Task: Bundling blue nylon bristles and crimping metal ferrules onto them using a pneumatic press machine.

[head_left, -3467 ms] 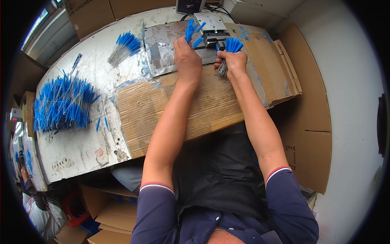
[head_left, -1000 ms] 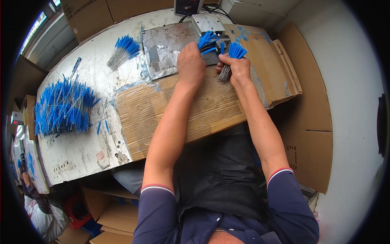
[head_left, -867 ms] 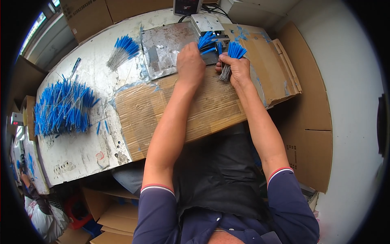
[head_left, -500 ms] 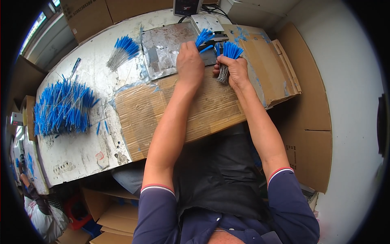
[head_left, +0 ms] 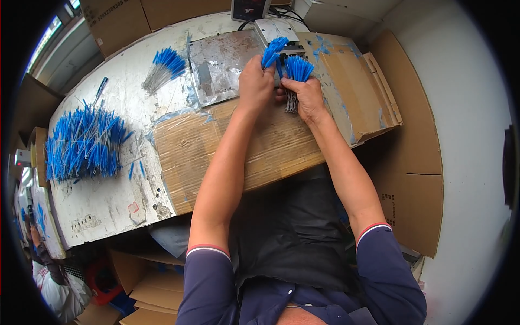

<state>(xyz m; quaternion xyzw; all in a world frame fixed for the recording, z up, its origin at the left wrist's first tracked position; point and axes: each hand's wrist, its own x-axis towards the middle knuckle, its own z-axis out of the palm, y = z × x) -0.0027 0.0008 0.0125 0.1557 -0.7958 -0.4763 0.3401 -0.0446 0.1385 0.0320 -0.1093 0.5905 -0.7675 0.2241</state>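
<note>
Left hand (head_left: 255, 81) pinching a small tuft of blue-tipped thin metal pins (head_left: 273, 50) at its fingertips, right hand (head_left: 306, 97) fisted around a fuller blue-tipped pin bundle (head_left: 297, 73), both hands touching above a worn grey metal plate (head_left: 219, 65)

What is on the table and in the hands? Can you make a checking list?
Surface: worn white table with cardboard sheet and metal plate.
Job's things: blue-tipped wire bundles, one in each hand.
Clutter: big blue-tipped pile, small bundle.
Grippers: left hand shut on left bundle; right hand shut on right bundle.
Cables: dark cable near small device.
Surroundings: cardboard boxes.
</note>
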